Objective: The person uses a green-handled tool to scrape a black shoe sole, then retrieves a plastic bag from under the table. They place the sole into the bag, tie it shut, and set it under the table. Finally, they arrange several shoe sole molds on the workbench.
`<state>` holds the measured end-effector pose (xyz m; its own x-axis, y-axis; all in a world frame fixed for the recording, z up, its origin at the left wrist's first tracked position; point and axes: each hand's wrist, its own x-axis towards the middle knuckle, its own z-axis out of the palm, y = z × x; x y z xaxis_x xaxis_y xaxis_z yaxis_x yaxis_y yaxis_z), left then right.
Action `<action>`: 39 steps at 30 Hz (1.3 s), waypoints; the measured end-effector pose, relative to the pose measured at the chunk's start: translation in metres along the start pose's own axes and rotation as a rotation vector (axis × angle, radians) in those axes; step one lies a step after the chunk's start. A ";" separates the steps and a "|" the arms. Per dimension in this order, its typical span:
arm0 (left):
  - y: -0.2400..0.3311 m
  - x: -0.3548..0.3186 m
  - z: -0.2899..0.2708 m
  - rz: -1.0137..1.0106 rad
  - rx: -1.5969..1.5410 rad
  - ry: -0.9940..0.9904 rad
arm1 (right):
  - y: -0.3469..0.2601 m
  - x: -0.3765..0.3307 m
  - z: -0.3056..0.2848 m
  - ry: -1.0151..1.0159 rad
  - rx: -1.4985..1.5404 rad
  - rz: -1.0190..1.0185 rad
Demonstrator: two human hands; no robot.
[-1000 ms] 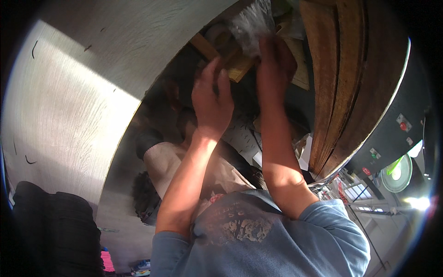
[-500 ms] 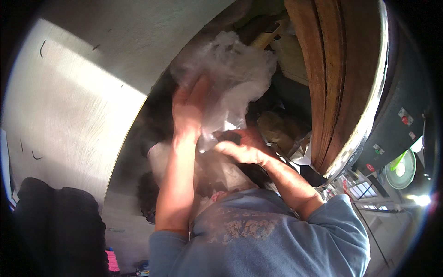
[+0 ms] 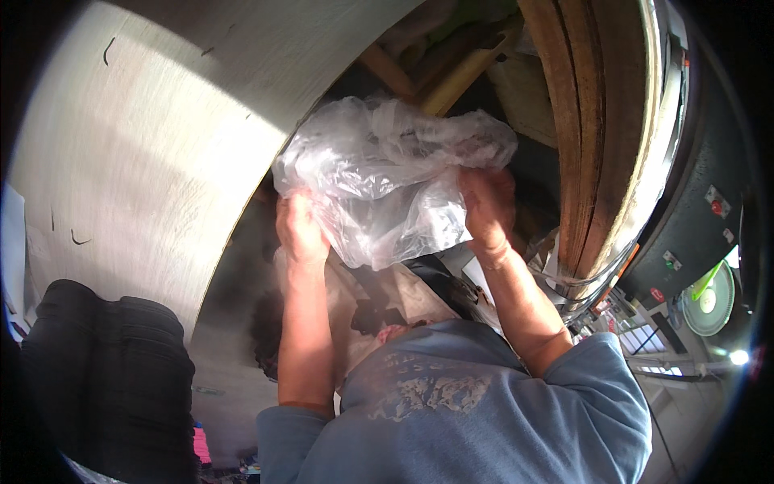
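Observation:
A crumpled clear plastic bag [image 3: 379, 173] is stretched between my two hands, its upper part bunched up. My left hand [image 3: 301, 228] grips the bag's left side, the fingers partly covered by the film. On the opposite side my right hand [image 3: 488, 210] is closed on the plastic, in part shadow. Below the bag lies a pale beige sheet-like thing [image 3: 403, 294], with a dark shadow falling across it. I cannot make out anything inside the bag.
A light wood-grain tabletop [image 3: 145, 169] fills the left side. Folded black cloth [image 3: 105, 371] lies at its near end. Brown wooden boards [image 3: 597, 137] rise on the right, before a dark panel with red buttons [image 3: 716, 207] and a green fan [image 3: 709, 298]. Wooden bars [image 3: 463, 77] are beyond the bag.
My hands have moved apart, the right one going farther out and to the right. The bag, earlier gathered upward and blurred, is now spread wide between them.

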<state>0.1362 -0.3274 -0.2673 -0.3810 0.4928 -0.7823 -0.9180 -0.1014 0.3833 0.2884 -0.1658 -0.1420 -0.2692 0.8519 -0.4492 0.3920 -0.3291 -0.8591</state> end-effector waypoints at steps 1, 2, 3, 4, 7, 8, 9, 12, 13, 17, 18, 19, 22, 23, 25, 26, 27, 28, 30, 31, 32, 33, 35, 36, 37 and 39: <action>-0.002 0.003 -0.007 0.005 -0.071 -0.029 | -0.001 0.003 -0.010 -0.077 -0.243 -0.165; -0.004 0.007 -0.013 -0.042 -0.076 0.069 | -0.001 0.005 -0.019 -0.130 -0.341 -0.270; -0.006 0.008 -0.018 -0.018 -0.172 -0.066 | -0.001 0.007 -0.025 -0.150 0.100 0.048; -0.007 0.009 -0.022 -0.034 -0.245 -0.126 | 0.003 0.007 -0.026 -0.030 0.239 0.166; -0.005 0.013 -0.031 -0.067 -0.376 -0.166 | 0.010 0.012 -0.026 0.080 0.462 0.130; -0.003 0.015 -0.035 -0.051 -0.441 -0.224 | 0.012 0.016 -0.024 0.049 0.521 0.097; -0.001 0.016 -0.038 -0.043 -0.454 -0.239 | 0.012 0.021 -0.023 0.047 0.460 0.037; 0.006 0.017 -0.049 0.042 -0.256 -0.118 | 0.006 0.051 -0.024 0.078 0.324 -0.115; 0.007 0.019 -0.051 0.030 -0.187 -0.024 | 0.004 0.064 -0.021 0.139 0.290 -0.163; 0.000 0.020 -0.048 -0.004 -0.072 0.079 | -0.005 0.157 -0.007 0.259 -0.887 -0.671; -0.003 0.020 -0.044 0.014 0.009 0.082 | 0.002 0.186 0.006 0.309 -0.766 -0.599; -0.006 0.018 -0.039 0.016 0.098 0.144 | 0.010 0.217 0.020 0.480 -0.724 -0.437; -0.014 0.014 -0.022 0.145 0.360 0.104 | 0.015 0.291 0.010 0.456 -1.039 -0.441; -0.013 0.014 -0.018 0.076 0.320 0.058 | 0.019 0.301 0.000 0.330 -1.209 -0.513; -0.015 0.012 -0.010 0.007 0.219 -0.016 | 0.026 0.303 -0.015 0.280 -0.920 -0.281; -0.017 0.013 -0.007 -0.009 0.239 0.001 | 0.026 0.295 -0.021 0.255 -0.774 -0.172; -0.019 0.013 -0.005 -0.013 0.249 0.010 | 0.024 0.284 -0.024 0.326 -0.804 -0.266; -0.020 0.013 -0.004 -0.018 0.260 0.019 | 0.020 0.269 -0.024 0.395 -0.833 -0.360; -0.024 0.016 -0.004 0.008 0.234 -0.046 | 0.009 0.228 -0.022 0.402 -0.642 -0.412; -0.026 0.018 -0.005 0.023 0.213 -0.074 | 0.003 0.198 -0.023 0.337 -0.425 -0.366; -0.028 0.019 -0.005 0.046 0.214 -0.107 | -0.003 0.180 -0.017 0.337 -0.315 -0.335; -0.029 0.021 -0.006 0.069 0.207 -0.137 | -0.007 0.163 -0.012 0.341 -0.205 -0.304; -0.030 0.025 -0.004 0.124 0.220 -0.207 | -0.007 0.141 0.000 0.446 -0.240 -0.273; -0.029 0.028 -0.002 0.158 0.242 -0.246 | -0.003 0.131 0.003 0.478 -0.277 -0.253; -0.027 0.031 0.002 0.193 0.265 -0.285 | 0.003 0.121 0.006 0.468 -0.353 -0.230; -0.020 0.036 0.009 0.262 0.403 -0.352 | 0.014 0.110 0.005 0.455 -0.396 -0.234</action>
<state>0.1417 -0.2998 -0.2986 -0.4664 0.7598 -0.4529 -0.6585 0.0436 0.7513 0.2602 -0.0784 -0.2049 -0.0211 0.9991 -0.0367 0.6867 -0.0122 -0.7268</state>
